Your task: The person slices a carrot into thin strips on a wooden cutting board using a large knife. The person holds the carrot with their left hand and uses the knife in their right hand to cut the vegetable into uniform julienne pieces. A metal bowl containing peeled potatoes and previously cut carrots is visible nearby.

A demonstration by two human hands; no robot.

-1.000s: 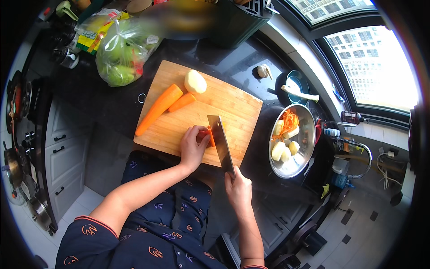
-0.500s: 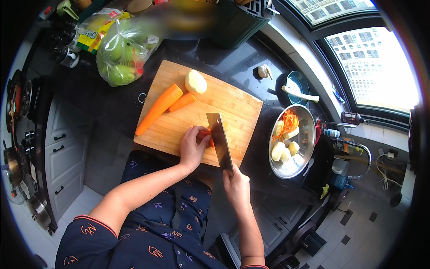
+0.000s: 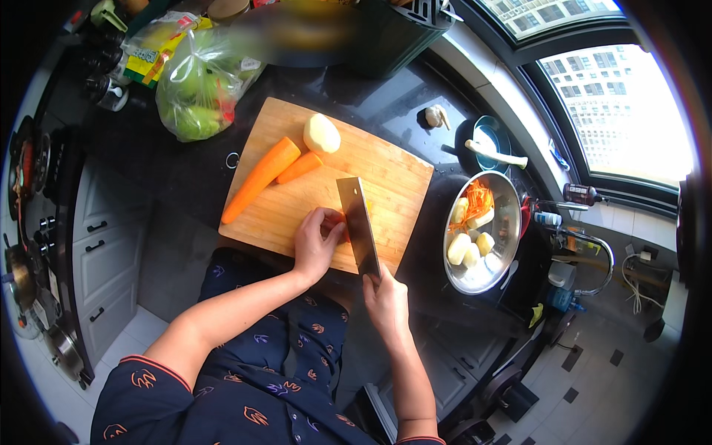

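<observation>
On the wooden cutting board [image 3: 404,182], my left hand [image 3: 314,245] has its bent fingers closed on a small piece of carrot [image 3: 345,232], mostly hidden by the fingers and blade. My right hand [image 3: 388,298] grips the handle of a cleaver [image 3: 359,226], whose broad blade stands right beside my left fingertips. A sliver of orange peeks out past the blade's right side. Farther up the board lie a long peeled carrot [image 3: 259,182], a shorter carrot chunk [image 3: 300,168] and a pale peeled potato [image 3: 322,133].
Right of the board is a steel bowl [image 3: 512,256] with peeled potatoes and shredded carrot. Behind it, a peeler [image 3: 497,153] lies across a teal bowl [image 3: 486,126], near a garlic bulb [image 3: 436,116]. A plastic bag of green vegetables [image 3: 196,96] occupies the back left.
The cleaver has shifted slightly left and up in the picture, against my left fingers. My right hand moved with it. My left hand keeps its hold on the carrot piece.
</observation>
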